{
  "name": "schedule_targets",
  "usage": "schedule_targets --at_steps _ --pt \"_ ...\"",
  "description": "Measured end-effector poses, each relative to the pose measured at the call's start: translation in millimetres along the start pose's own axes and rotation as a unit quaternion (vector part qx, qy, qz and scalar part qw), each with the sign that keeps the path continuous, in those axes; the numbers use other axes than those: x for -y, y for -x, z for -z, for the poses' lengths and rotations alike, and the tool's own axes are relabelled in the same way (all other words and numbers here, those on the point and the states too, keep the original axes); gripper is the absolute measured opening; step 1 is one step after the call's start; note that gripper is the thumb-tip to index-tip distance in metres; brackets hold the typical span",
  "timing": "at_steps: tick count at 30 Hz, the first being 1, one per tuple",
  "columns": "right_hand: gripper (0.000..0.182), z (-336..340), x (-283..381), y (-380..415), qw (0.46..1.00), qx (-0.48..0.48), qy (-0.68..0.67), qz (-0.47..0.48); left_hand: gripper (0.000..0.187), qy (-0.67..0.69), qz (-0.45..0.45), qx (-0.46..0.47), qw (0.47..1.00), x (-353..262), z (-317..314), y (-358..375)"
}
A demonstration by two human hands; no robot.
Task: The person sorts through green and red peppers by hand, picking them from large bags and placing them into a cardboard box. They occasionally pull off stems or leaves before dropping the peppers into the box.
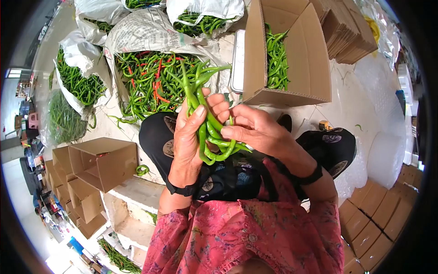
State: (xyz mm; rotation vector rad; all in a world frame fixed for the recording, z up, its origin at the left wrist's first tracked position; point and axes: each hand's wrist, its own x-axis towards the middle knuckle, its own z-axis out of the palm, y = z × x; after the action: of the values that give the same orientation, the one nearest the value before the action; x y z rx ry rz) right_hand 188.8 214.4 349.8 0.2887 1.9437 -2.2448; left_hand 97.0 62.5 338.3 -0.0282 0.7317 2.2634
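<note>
Item, nearest, mid-frame: one bunch of green peppers (214,130), held above the lap. Left hand (185,137), wrist below and fingers upward: grip closed around the bunch, thumb across it. Right hand (264,132), angled in from the lower right: grip narrow, thumb and bent fingers on the pods. Step in hand, as judged: gathering or sorting the bunch between both hands. The next move seemed to call for a light, steady hold, the curled pods pointing various ways.

Item, beyond, upper right of centre: open carton (301,57), green peppers (276,61) inside; white tray-like object (238,64) just beside it.

Item, upper left: printed sack (146,36), mouth open on red and green peppers (155,86).
</note>
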Motion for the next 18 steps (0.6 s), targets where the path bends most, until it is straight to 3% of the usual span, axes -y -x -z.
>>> schedule_targets --at_steps 1,3,8,10,12,14,18 --pt "0.017 -2.8 -7.8 -1.8 0.993 0.005 -0.113 -0.025 0.04 -0.047 -0.007 -0.012 0.999 -0.4 -4.2 1.9" --pt "0.018 -3.2 -12.2 -2.3 0.997 -0.025 -0.076 -0.007 0.042 -0.114 -0.006 -0.018 0.993 0.5 -6.0 3.0" --pt "0.022 -8.9 -14.6 0.9 0.995 -0.084 -0.024 0.047 0.034 -0.128 -0.001 -0.093 0.987 16.1 -1.0 -1.5" --pt "0.028 1.6 -28.7 -1.3 0.996 -0.075 0.041 0.025 0.031 -0.126 0.026 -0.09 0.988 19.3 1.2 -0.6" --pt "0.036 3.5 -13.5 1.5 0.958 -0.082 0.258 0.091 0.032 -0.177 0.035 -0.082 0.98 22.8 2.4 0.8" --pt "0.04 4.7 -14.0 0.6 0.963 -0.076 0.253 0.048 0.035 -0.193 0.047 -0.071 0.977 28.2 1.4 3.1" --pt "0.027 6.6 -17.4 -5.5 0.968 -0.065 0.24 -0.022 0.043 -0.215 0.061 -0.051 0.973 33.2 -6.9 7.6"
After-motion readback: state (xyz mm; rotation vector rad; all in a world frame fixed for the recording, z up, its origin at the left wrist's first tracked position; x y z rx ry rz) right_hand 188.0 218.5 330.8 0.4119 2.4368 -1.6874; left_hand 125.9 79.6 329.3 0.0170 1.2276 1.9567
